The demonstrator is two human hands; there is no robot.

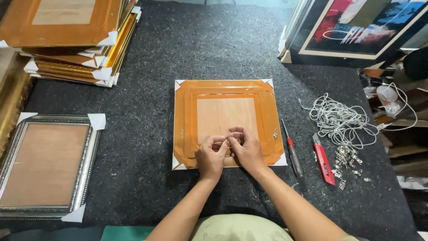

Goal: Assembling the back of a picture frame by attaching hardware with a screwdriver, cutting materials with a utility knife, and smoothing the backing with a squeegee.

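Observation:
An orange-wrapped picture frame (pixel 187 111) lies face down in the middle of the dark felt table (pixel 214 49), with a plywood back panel (pixel 225 114) and white corner guards. My left hand (pixel 210 157) and my right hand (pixel 246 149) meet over its near edge, fingers pinched together on a small thin wire piece (pixel 230 136). A small metal hanger (pixel 275 134) sits on the frame's right rail.
To the right lie a red-handled screwdriver (pixel 292 151), a red utility knife (pixel 323 159), a tangle of white cord (pixel 339 120) and several small metal hangers (pixel 347 163). A silver frame (pixel 84 165) lies at left, stacked gold frames (pixel 76 40) at the far left, a framed painting (pixel 361 27) at the far right.

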